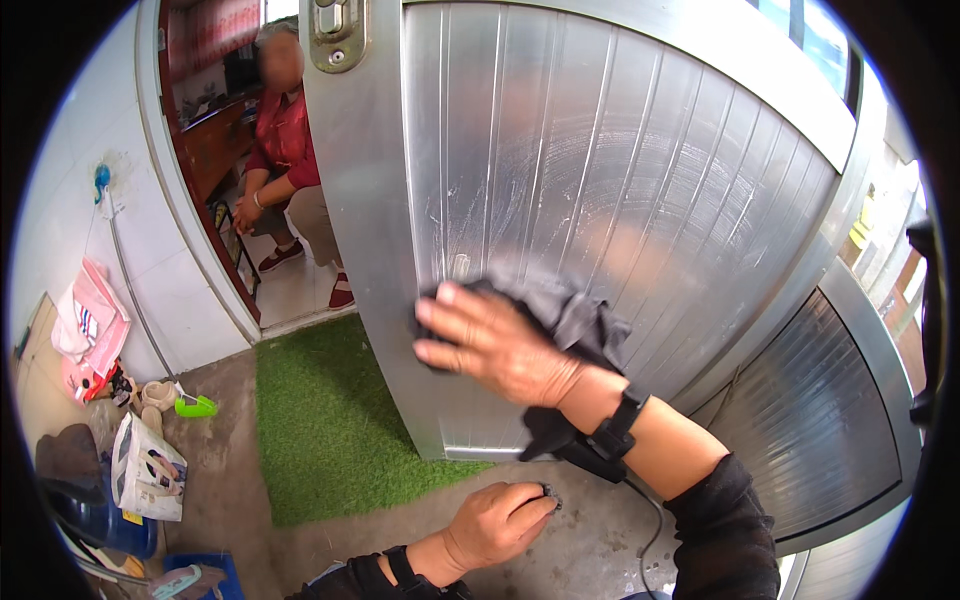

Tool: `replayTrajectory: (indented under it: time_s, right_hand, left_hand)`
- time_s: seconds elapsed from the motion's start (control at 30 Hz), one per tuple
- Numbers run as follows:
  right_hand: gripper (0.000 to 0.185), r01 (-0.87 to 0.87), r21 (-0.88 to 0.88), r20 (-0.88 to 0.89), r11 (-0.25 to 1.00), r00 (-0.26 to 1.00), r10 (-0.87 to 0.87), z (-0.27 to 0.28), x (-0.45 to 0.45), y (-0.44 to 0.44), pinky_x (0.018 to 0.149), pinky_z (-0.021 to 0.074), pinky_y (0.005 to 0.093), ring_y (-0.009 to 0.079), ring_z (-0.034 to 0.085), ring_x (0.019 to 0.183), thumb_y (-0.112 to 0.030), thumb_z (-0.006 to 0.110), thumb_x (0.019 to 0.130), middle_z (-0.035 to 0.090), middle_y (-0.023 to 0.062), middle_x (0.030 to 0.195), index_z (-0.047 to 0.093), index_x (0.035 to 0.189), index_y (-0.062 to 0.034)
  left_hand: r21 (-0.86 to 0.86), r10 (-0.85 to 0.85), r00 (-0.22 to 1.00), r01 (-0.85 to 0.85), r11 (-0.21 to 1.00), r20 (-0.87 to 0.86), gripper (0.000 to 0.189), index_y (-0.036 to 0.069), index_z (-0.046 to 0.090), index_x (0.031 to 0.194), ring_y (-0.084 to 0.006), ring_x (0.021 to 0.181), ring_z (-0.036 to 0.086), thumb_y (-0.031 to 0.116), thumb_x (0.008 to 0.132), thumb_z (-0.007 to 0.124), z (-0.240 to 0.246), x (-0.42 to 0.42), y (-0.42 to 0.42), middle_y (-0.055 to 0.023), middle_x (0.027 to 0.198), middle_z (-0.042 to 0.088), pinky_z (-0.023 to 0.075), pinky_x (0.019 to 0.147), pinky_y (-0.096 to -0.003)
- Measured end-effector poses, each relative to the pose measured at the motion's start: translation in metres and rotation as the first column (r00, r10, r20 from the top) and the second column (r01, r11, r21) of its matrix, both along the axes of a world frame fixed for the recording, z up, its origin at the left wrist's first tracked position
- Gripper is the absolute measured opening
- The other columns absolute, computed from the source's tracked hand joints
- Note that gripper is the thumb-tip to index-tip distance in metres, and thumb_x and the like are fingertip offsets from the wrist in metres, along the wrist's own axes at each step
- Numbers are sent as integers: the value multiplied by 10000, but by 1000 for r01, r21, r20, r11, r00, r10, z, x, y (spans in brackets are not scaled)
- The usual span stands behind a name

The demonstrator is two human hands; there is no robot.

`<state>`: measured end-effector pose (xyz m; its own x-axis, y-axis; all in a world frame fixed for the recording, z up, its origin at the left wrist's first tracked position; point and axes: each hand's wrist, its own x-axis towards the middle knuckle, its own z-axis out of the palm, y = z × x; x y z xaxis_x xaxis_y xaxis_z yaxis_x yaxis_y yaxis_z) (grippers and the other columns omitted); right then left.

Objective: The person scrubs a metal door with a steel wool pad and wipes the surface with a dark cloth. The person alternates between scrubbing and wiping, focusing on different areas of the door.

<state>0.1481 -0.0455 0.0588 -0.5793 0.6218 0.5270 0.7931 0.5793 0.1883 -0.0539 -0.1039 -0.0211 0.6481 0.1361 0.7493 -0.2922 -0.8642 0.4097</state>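
My right hand (517, 360) lies over a dark grey cloth (592, 315) and presses it against the ribbed metal door panel (540, 150). Its fingers are a little blurred and point left, toward the door's flat edge frame. Curved wet streaks (697, 180) show on the panel above the cloth. Lower down, near the door's bottom edge, my left hand (495, 525) is closed around a small dark grey scrubbing pad (552, 496). Only the tip of the pad shows beyond the fingers. A black strap device (621, 427) sits on my right wrist, with a cable hanging from it.
Beyond the doorway sits a person (289, 150) in a red top. Green artificial turf (322, 427) covers part of the concrete floor. Along the left wall are a long-handled brush (131, 277), a white bag (150, 469) and a blue bin (135, 529). Another metal panel (817, 405) stands right.
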Motion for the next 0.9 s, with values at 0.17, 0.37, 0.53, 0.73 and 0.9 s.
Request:
replayTrajectory:
  time_s: [0.17, 0.37, 0.53, 0.73, 0.9]
  right_hand:
    - [427, -233, -281, -82, 931, 972, 219, -69, 13, -11, 1205, 227, 521, 366, 173, 1506, -44, 541, 867, 248, 183, 1607, 592, 1287, 19]
    - [472, -1, -25, 145, 1000, 989, 5, 21, 21, -14, 1141, 301, 509, 332, 253, 1494, -128, 544, 874, 299, 122, 1610, 620, 1330, -222]
    - [673, 254, 542, 174, 801, 899, -402, 117, 16, -18, 1145, 288, 485, 312, 355, 1445, -126, 704, 739, 427, 60, 1542, 592, 1311, -462]
    - [718, 287, 325, -56, 901, 957, -285, 78, 4, -13, 1123, 277, 550, 389, 275, 1470, -359, 806, 684, 357, 137, 1573, 585, 1367, -354]
    - [384, -338, 13, -98, 941, 936, 337, -5, 2, -1, 1178, 245, 565, 425, 225, 1482, -99, 545, 858, 313, 256, 1556, 612, 1228, -19]
  left_hand:
    - [17, 7, 1000, -7, 1000, 7, 264, 54, 695, 946, -238, 673, 639, 43, 700, 788, 3, -6, -2, -68, 903, 630, 513, 563, -335]
    - [32, -20, 1000, 20, 999, 7, 239, 49, 688, 944, -228, 655, 620, 44, 718, 764, 2, -5, 1, -64, 907, 618, 514, 575, -323]
    - [27, -7, 1000, 7, 1000, 1, 216, 34, 670, 943, -227, 662, 613, 49, 734, 720, 0, -4, 1, -66, 914, 599, 522, 608, -319]
    - [18, -15, 999, 16, 1000, -40, 243, 43, 670, 961, -229, 666, 616, 44, 723, 723, 0, -4, 1, -70, 924, 602, 526, 611, -320]
    - [44, -34, 999, 35, 998, -7, 233, 49, 683, 934, -232, 640, 613, 29, 707, 731, 1, -4, 1, -66, 895, 608, 519, 585, -319]
